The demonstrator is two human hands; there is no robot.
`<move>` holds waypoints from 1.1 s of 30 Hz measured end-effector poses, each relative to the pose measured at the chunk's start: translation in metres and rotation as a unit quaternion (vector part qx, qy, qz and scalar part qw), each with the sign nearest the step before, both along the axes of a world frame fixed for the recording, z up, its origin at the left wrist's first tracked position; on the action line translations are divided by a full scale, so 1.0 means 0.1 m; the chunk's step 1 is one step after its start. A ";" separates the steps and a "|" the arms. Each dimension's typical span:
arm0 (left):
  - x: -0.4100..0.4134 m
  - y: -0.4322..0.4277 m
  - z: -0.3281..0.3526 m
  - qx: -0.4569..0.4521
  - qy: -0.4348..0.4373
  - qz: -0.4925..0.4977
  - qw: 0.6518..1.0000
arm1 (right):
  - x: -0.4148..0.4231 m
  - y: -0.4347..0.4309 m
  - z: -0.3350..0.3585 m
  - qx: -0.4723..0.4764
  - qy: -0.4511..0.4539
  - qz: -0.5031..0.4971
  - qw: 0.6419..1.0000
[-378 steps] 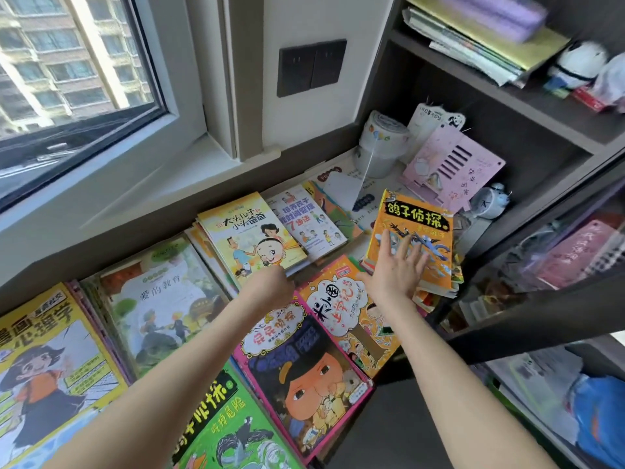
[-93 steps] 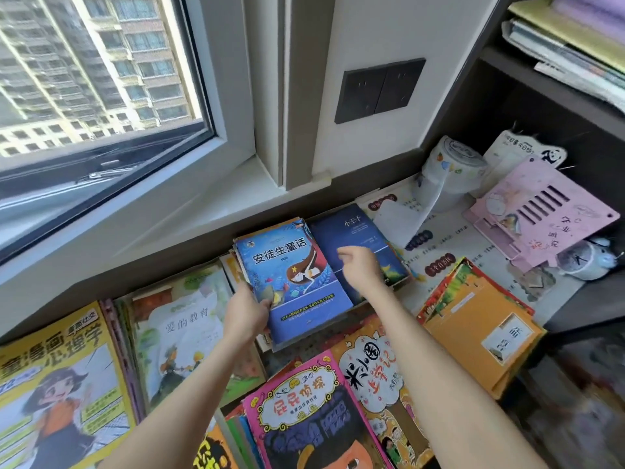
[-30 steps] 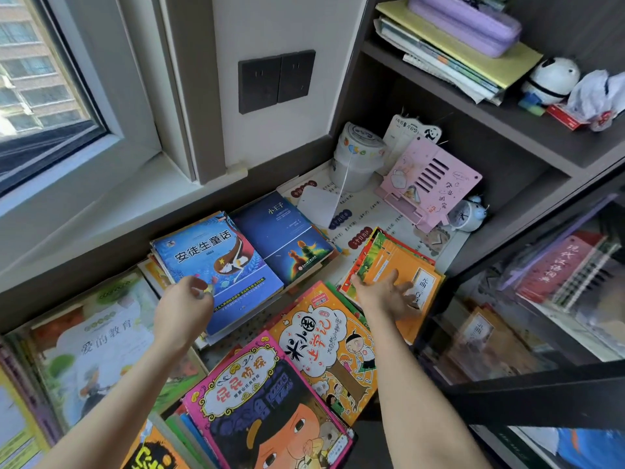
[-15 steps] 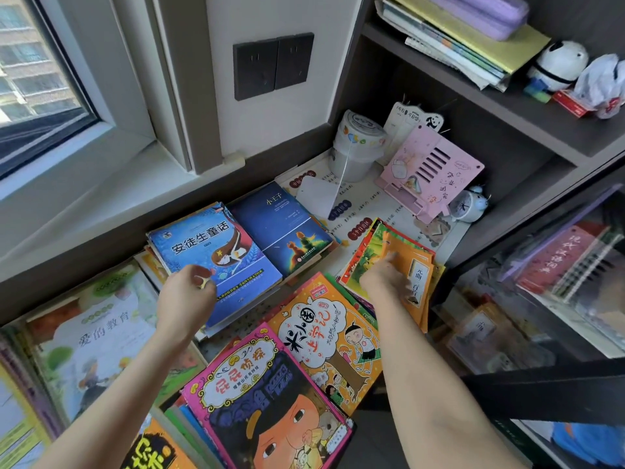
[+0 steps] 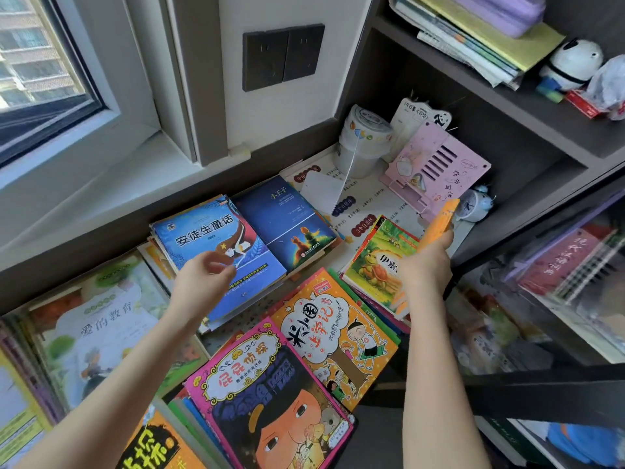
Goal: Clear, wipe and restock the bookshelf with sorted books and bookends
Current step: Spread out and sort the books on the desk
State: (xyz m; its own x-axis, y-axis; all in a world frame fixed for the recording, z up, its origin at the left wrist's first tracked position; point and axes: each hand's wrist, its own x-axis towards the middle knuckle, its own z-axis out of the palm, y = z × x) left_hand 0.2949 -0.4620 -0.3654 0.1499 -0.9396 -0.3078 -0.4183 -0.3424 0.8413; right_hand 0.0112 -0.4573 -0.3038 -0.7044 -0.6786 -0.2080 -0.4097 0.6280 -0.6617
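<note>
Right hand [image 5: 424,265] is gripping the orange booklet [image 5: 438,225] edge-on above the turtle picture book [image 5: 378,262], long axis tilting up and away. Left hand [image 5: 203,279] is hovering loosely curled, empty, over the blue storybook [image 5: 216,238]

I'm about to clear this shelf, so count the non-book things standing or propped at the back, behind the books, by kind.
White tub: 1
Pink book stand: 1
Small alarm clock: 1
Panda card: 1
Total: 4
</note>
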 end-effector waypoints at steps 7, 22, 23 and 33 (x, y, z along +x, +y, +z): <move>-0.57 0.06 0.52 0.127 0.364 -0.130 0.913 | 0.94 0.55 0.08 -0.080 0.140 0.283 0.945; -0.50 0.20 0.18 0.072 0.388 -0.091 0.914 | 0.61 0.43 -0.20 -0.070 -0.151 0.183 0.969; -0.54 0.22 0.16 0.073 0.377 -0.118 0.916 | 0.57 0.40 -0.24 -0.068 -0.199 0.160 0.965; -0.89 0.29 -0.12 0.067 0.284 -0.148 0.945 | 0.47 0.57 -0.75 -0.022 -0.276 0.072 0.958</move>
State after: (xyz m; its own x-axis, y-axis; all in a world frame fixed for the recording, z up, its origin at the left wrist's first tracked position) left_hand 0.2059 -0.4326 -0.3772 -0.3380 -0.8618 -0.3781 -0.0066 -0.3996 0.9167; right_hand 0.0584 -0.4001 -0.3786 -0.3932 -0.7771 -0.4915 -0.0702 0.5583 -0.8266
